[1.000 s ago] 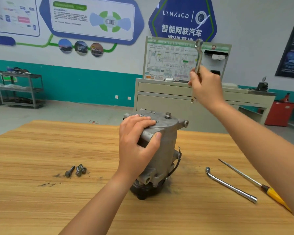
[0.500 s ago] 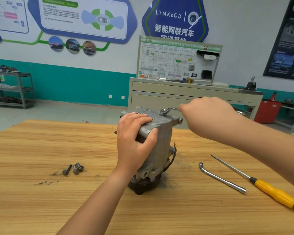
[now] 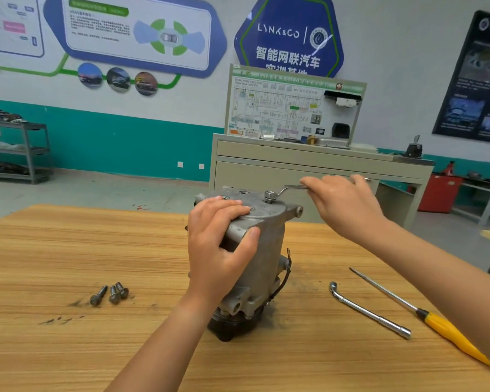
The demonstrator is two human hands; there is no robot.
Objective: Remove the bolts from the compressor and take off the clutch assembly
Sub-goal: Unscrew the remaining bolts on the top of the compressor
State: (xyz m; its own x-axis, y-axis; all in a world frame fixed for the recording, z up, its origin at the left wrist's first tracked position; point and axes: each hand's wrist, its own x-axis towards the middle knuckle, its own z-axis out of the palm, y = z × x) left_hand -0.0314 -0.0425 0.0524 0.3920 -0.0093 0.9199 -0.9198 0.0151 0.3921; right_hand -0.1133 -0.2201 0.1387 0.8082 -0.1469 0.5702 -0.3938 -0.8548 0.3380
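A grey metal compressor (image 3: 266,250) stands upright on the wooden table (image 3: 68,250), its dark clutch end down. My left hand (image 3: 218,244) grips its upper left edge, fingers over the top plate. My right hand (image 3: 343,205) holds the handle of a ring wrench (image 3: 283,192). The wrench's ring end sits over a bolt on the top plate. Three removed bolts (image 3: 111,294) lie on the table to the left.
An L-shaped socket wrench (image 3: 368,309) and a yellow-handled screwdriver (image 3: 425,318) lie on the table to the right of the compressor. A beige cabinet (image 3: 309,168) with a display board stands behind the table. A metal shelf (image 3: 17,151) is at far left.
My right hand brought the wrench down from head height and set its ring end on the top bolt. My left hand kept its grip on the compressor.
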